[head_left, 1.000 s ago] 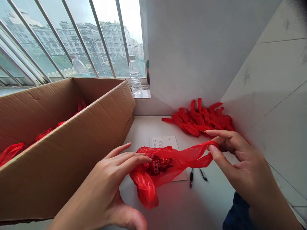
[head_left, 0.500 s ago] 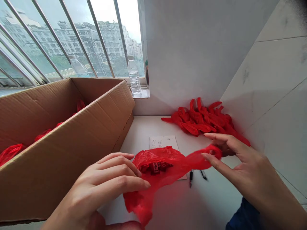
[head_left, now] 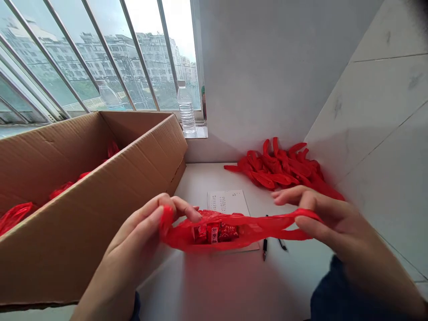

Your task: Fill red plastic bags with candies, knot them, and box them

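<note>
The person's left hand (head_left: 140,240) now pinches the left end of the red plastic bag (head_left: 261,228) between thumb and fingers, where half a second ago it lay spread against it. The right hand (head_left: 337,220) grips the opposite handle, as before. The bag is now pulled taut between both hands, its drooping left corner lifted, with red packets (head_left: 214,232) showing inside its mouth. It hangs above the table (head_left: 234,285), just in front of the written sheet (head_left: 230,200).
</note>
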The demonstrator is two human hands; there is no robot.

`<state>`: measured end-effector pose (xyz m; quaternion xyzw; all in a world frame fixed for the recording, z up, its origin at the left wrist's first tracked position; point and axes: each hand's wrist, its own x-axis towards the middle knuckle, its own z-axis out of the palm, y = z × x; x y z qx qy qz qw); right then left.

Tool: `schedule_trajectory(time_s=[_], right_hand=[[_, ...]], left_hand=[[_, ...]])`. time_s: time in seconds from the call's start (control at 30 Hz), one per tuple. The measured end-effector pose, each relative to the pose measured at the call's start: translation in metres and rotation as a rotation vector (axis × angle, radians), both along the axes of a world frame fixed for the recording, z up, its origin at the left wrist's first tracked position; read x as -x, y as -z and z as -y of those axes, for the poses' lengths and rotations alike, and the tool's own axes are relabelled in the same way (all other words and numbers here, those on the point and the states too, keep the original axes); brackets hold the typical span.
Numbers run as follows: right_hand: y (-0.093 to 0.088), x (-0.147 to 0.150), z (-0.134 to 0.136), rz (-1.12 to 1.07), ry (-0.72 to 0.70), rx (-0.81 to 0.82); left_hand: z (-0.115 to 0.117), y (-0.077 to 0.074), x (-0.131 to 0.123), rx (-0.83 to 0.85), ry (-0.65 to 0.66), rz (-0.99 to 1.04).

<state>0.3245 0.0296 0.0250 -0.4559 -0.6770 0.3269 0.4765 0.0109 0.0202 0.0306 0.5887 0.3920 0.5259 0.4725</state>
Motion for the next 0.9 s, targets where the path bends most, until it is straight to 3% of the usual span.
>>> schedule_trajectory(time_s=[0.1,0.2,0.27,0.33,0.43,0.57,0.7,0.77,0.9], right_hand=[[0.013,0.032,-0.021,-0.505,-0.252,0.142],[0.031,0.065,-0.035,-0.767,-0.323,0.245],[0.042,0.083,-0.039,-0.751,-0.359,0.3],[0.051,0.095,-0.038,-0.594,-0.408,0.299],[0.058,0.107,-0.035,-0.307,-0.367,0.134],[0.06,0.114,-0.032,-0.156,-0.32,0.035],[0.058,0.115,-0.033,-0.25,-0.434,0.019],[0.058,0.115,-0.036,-0.372,-0.404,0.106],[0.061,0.114,-0.041,-0.67,-0.333,0.325]], left_hand=[[-0.016,0.005,-0.009,0.11,0.094,0.272],[-0.025,0.014,-0.022,0.185,0.086,0.379],[-0.026,0.021,-0.031,0.245,0.079,0.375],[-0.026,0.029,-0.04,0.318,0.141,0.348],[-0.024,0.039,-0.045,0.393,0.286,0.251],[-0.02,0.044,-0.041,0.29,0.367,0.012],[-0.02,0.04,-0.037,0.142,0.287,-0.197],[-0.023,0.037,-0.035,0.121,0.256,-0.246],[-0.031,0.036,-0.03,0.127,0.279,-0.087]])
